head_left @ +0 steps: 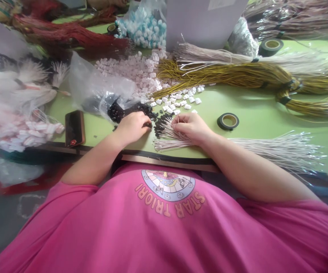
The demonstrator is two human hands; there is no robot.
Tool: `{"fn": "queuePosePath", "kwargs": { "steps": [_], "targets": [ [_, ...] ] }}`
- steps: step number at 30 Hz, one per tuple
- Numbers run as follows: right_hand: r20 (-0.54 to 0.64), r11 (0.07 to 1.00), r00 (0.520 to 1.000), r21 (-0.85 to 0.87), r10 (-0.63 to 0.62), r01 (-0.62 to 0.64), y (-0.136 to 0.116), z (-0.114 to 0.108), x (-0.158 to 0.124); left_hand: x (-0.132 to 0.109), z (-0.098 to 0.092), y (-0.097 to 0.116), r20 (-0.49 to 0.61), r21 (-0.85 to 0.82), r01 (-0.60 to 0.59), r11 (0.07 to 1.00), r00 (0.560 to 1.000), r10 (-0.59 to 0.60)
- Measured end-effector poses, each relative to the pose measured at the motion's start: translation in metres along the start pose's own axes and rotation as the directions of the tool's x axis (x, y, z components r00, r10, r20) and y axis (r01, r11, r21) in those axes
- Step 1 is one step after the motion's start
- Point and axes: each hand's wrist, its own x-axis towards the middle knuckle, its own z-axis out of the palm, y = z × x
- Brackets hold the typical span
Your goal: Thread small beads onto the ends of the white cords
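Note:
My left hand [134, 127] rests beside a pile of small black plastic pieces [124, 110], its fingers curled and closed. Dark bits show at its fingertips, but what they grip is too small to make out. Opposite it, my right hand [191, 127] is closed in a pinch on thin white wires. Several of these wires carry black ends [161, 125], fanned out between the two hands. A bundle of white wires [275, 149] runs under my right hand and forearm along the table's near side, with bare-looking metal tips.
White connector pieces [178, 101] are heaped beyond my hands, near a clear plastic bag [92, 81]. Yellow wires [238, 74] stretch across the back right. A black tape roll [228, 121] lies right, a phone [74, 128] left. Red wires [75, 34] lie at the back.

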Motion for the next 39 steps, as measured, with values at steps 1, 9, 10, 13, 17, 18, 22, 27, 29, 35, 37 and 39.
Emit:
{"fn": "queuePosePath", "kwargs": {
  "steps": [1, 9, 10, 13, 17, 18, 22, 27, 29, 35, 37, 39],
  "targets": [
    [0.003, 1.0, 1.0, -0.021, -0.011, 0.011, -0.001, 0.0, 0.0, 0.0, 0.002, 0.001, -0.004, 0.015, 0.004, 1.0, 1.0, -0.004],
    [0.015, 0.996, 0.998, -0.054, -0.067, 0.068, -0.002, 0.0, -0.003, 0.003, 0.007, -0.001, 0.009, 0.042, -0.062, 0.997, 0.998, 0.061],
    [0.018, 0.996, 0.998, -0.048, -0.068, 0.069, -0.001, 0.0, -0.003, 0.004, 0.007, -0.001, 0.019, 0.041, -0.07, 0.997, 0.997, 0.069],
    [0.024, 0.997, 0.997, -0.013, -0.074, 0.074, 0.001, 0.001, -0.002, 0.005, 0.002, 0.003, -0.018, -0.037, -0.078, 0.996, 0.997, 0.077],
    [-0.011, 0.996, 0.997, -0.019, -0.083, 0.082, 0.0, 0.002, -0.003, -0.002, -0.009, 0.019, -0.093, -0.349, -0.054, 0.936, 0.995, 0.023],
    [-0.015, 0.996, 0.996, -0.028, -0.084, 0.084, -0.001, 0.002, -0.003, -0.004, -0.01, 0.024, -0.088, -0.424, -0.032, 0.905, 0.996, -0.006],
    [0.007, 0.996, 0.997, -0.044, -0.075, 0.075, -0.003, 0.002, -0.005, -0.005, -0.003, 0.038, -0.11, -0.557, 0.02, 0.83, 0.989, -0.098],
    [0.02, 0.996, 0.998, -0.058, -0.065, 0.066, -0.003, 0.001, -0.005, 0.0, 0.007, 0.042, -0.136, -0.598, 0.051, 0.8, 0.977, -0.164],
    [0.021, 0.996, 0.998, -0.062, -0.067, 0.068, -0.002, 0.001, -0.004, 0.0, 0.007, 0.042, -0.142, -0.603, 0.052, 0.796, 0.975, -0.172],
    [0.024, 0.994, 0.997, -0.077, -0.074, 0.076, -0.002, 0.001, -0.004, 0.0, 0.009, 0.041, -0.179, -0.583, 0.022, 0.812, 0.972, -0.155],
    [0.026, 0.991, 0.996, -0.1, -0.085, 0.088, -0.002, 0.002, -0.004, 0.0, 0.011, 0.041, -0.191, -0.568, -0.005, 0.823, 0.974, -0.126],
    [0.031, 0.987, 0.995, -0.128, -0.099, 0.102, -0.002, 0.003, -0.004, 0.001, 0.014, 0.041, -0.208, -0.563, -0.035, 0.826, 0.973, -0.101]
  ]
}}
